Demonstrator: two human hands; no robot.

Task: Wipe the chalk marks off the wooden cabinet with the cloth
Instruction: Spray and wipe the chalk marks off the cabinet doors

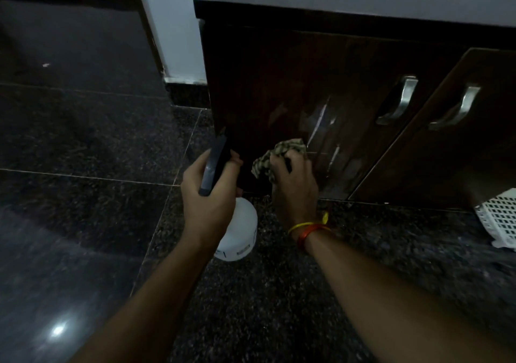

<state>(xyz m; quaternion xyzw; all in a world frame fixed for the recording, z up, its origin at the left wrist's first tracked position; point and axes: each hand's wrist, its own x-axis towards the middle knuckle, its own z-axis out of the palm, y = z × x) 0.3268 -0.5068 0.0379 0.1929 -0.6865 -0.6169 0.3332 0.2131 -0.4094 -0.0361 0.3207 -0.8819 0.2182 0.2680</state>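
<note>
two forearms reached in from the near edge of the floor [83, 145], the right one wearing two thread bands, one yellow and one red, at the wrist. right hand [293, 187] was closed in a fist around one cloth [279, 153] — checked, soft and bunched, pressed near the lower left corner of the wooden cabinet [279, 83], low on its left door. it looked light and limp, best gripped as a wad so a flat pad meets the wood. left hand [206, 195] was wrapped around the dark trigger head of one spray bottle [240, 234], its white body hanging close to the floor. pale chalk marks [321, 120] — a few streaks, hard to count — lay just beside the cloth. two doors, two metal handles [399, 100], one white basket [499, 217] at the right edge.
</note>
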